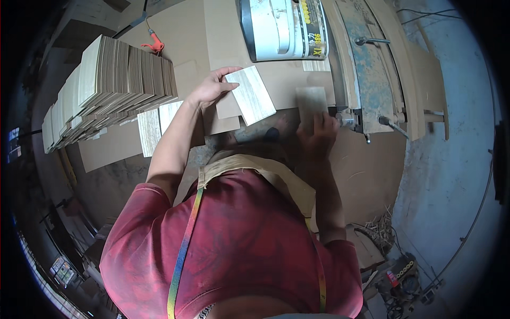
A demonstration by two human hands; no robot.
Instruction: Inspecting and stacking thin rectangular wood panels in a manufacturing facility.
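Observation:
My left hand grips the upper left edge of a pale wood-grain board, thumb on its face. The board is tilted above the cardboard-covered table. In shadow to the right, my right hand is closed on the lower end of a second, darker-looking board. The two boards are apart. Two more light boards, a striped board and a partly covered one beside it, lie at the table's near left edge, behind my left forearm.
Long stacks of thin boards stand at the left. A red-orange air blow gun lies behind them. A white bucket stands at the back, with a striped piece beside it. A worn blue machine with metal handles borders the right.

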